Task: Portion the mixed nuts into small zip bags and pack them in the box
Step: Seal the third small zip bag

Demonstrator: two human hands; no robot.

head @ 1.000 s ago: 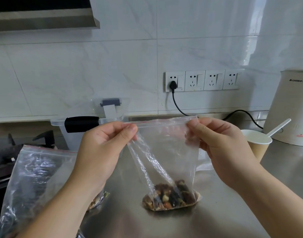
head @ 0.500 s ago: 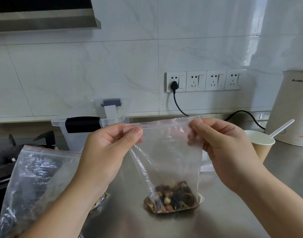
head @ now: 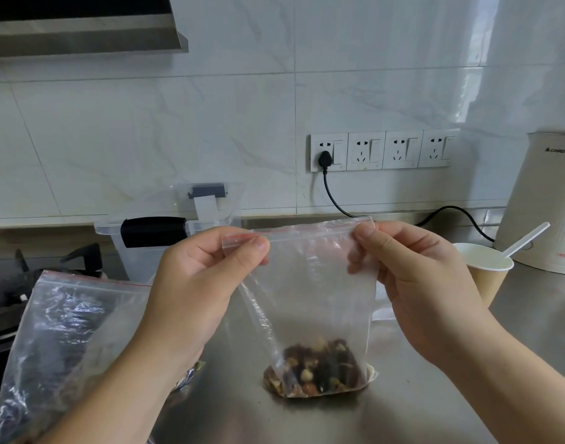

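Hands (head: 310,296) pinching small zip bag (head: 319,302)

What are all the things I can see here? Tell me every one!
small zip bag: one, clear with a red strip on top, held up in the middle, its bottom on the counter
mixed nuts: one small heap, brown and tan, in the bottom of the small bag
big zip bag: one, clear with a red strip, left
box: one, clear with a black handle, behind the left hand
paper cup: one, brown, right, with a white spoon in it
kettle: one, cream, far right
sockets: four, white, on the wall; a black plug in the first
counter: one, steel
left hand: pinches the bag's top left corner
right hand: pinches its top right corner
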